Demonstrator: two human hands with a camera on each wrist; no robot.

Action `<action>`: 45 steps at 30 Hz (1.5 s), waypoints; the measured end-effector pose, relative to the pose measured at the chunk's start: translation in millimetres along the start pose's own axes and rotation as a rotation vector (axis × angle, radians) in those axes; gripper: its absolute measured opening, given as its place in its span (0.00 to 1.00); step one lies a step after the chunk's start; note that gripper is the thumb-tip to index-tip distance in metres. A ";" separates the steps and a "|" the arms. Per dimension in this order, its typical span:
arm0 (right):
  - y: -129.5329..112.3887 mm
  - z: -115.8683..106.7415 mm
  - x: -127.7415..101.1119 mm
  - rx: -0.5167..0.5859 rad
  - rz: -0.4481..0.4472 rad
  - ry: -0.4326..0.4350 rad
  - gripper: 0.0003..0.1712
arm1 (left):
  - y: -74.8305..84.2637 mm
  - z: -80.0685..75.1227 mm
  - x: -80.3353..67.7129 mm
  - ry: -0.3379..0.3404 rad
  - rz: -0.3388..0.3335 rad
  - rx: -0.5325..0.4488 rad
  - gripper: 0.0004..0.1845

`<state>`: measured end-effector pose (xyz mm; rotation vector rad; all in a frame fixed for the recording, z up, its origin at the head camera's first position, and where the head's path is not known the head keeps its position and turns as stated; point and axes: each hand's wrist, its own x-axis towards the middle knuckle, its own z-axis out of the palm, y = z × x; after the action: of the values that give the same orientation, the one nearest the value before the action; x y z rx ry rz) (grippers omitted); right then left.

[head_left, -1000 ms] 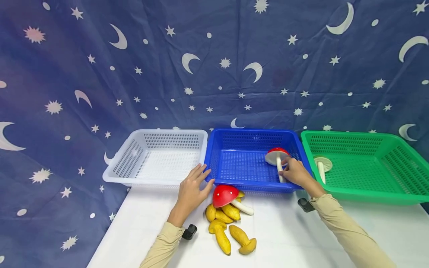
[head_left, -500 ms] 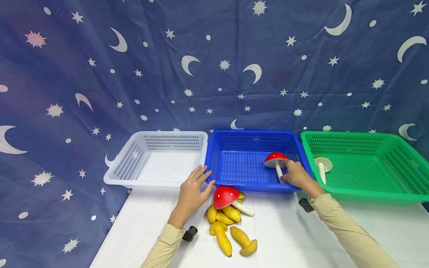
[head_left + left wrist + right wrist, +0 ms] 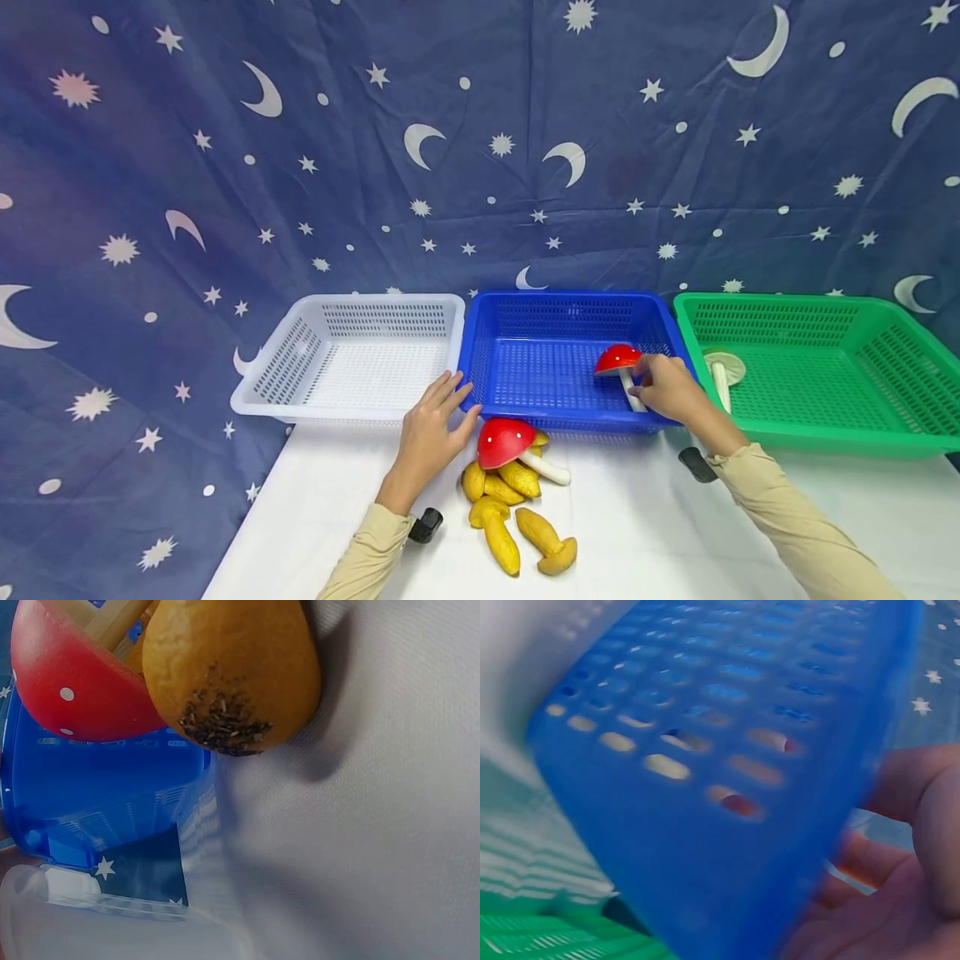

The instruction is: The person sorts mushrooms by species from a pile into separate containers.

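Note:
In the head view a red-capped toy mushroom with a white stem leans inside the blue basket, at its right end. My right hand reaches over that basket's front rim and pinches the stem. The right wrist view shows the hand partly behind the blue basket wall, hiding its grip. Fingers spread, my left hand lies at the adjoining front corners of the white basket and blue basket. Right of it, another red mushroom rests on a pile of yellow mushrooms.
A green basket stands at the right, with a pale mushroom at its left side. Two yellow mushrooms, one upright and one slanted, lie on the white tabletop. A blue starry cloth hangs behind.
The mushroom in the blue basket has tipped, its cap now lower and showing more red top. My right hand has shifted slightly to the right. The left hand stays put.

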<state>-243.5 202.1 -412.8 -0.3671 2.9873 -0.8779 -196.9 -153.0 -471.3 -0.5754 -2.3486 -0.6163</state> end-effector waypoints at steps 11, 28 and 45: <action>-29.4 -10.0 -19.9 0.047 -0.175 0.091 0.07 | -0.6 -0.9 -0.5 0.004 0.006 -0.010 0.19; -72.2 -6.5 -55.8 0.140 -0.364 0.090 0.11 | -1.6 -0.6 0.3 0.000 0.007 0.001 0.19; -86.5 15.6 -71.3 0.154 -0.360 -0.060 0.10 | -0.9 -1.3 1.6 0.005 0.017 0.002 0.19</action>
<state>-153.9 139.2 -383.9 -0.9265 2.8191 -1.0894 -197.9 -154.0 -469.6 -0.5920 -2.3365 -0.6070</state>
